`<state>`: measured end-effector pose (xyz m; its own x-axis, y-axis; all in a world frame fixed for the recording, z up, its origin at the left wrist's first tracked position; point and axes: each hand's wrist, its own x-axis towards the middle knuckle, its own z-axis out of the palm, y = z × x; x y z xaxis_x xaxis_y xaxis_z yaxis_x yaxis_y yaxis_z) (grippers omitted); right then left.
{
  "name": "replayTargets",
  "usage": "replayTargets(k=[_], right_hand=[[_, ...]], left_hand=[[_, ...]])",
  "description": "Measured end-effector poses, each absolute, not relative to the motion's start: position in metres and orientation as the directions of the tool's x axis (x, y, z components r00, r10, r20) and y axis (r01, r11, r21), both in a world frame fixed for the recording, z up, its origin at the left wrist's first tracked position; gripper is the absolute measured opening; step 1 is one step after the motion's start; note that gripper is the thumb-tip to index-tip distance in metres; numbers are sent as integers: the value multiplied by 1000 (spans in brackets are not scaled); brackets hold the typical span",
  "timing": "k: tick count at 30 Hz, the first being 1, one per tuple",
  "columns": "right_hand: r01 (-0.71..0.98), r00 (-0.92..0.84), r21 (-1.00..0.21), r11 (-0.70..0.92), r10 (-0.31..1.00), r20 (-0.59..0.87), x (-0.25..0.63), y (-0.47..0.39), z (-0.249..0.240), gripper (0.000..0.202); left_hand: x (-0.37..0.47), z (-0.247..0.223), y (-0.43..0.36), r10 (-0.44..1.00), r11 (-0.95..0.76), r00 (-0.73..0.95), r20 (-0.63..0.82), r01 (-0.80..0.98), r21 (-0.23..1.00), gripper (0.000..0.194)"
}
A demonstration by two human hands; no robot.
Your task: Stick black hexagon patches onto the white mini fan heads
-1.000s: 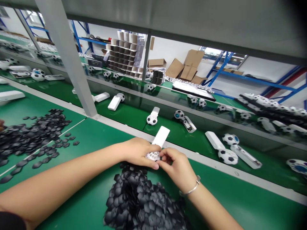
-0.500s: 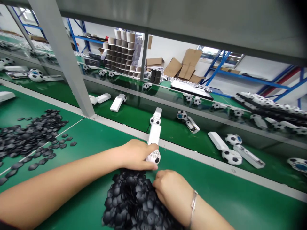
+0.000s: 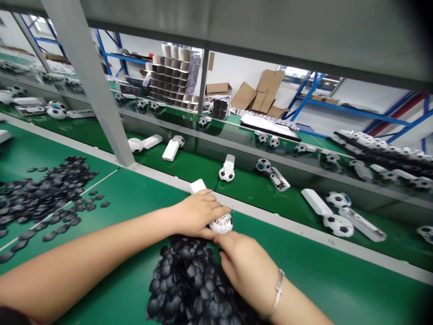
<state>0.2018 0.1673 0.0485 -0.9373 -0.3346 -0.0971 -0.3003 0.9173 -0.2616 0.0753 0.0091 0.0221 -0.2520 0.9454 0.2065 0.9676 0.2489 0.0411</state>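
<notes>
Left hand: my left hand (image 3: 196, 212) is wrapped around a white ball-headed gadget (image 3: 221, 223), fingers closed over its handle, holding it just above the green table (image 3: 128, 198).
Gadget: its round head sticks out past my fingers, next to the table's far edge.
Right hand: my right hand (image 3: 245, 264) rests knuckles up on the pile of black pieces (image 3: 189, 284), fingertips near the gadget's head; I cannot tell whether it pinches anything.
Belt: the conveyor belt (image 3: 250, 185) beyond carries finished ball gadgets (image 3: 226, 172).
</notes>
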Motion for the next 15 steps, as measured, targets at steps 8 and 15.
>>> replayTargets(k=[8,15], right_hand=[[-424,-905,-509,749,-363,221,178,203,51,18],[-424,-905,-441,791,-353,237,175,200,39,17]], left_hand=[[76,25,15,935,298,-299,193,954,34,75],[79,23,17,924,292,-296,243,955,51,67]])
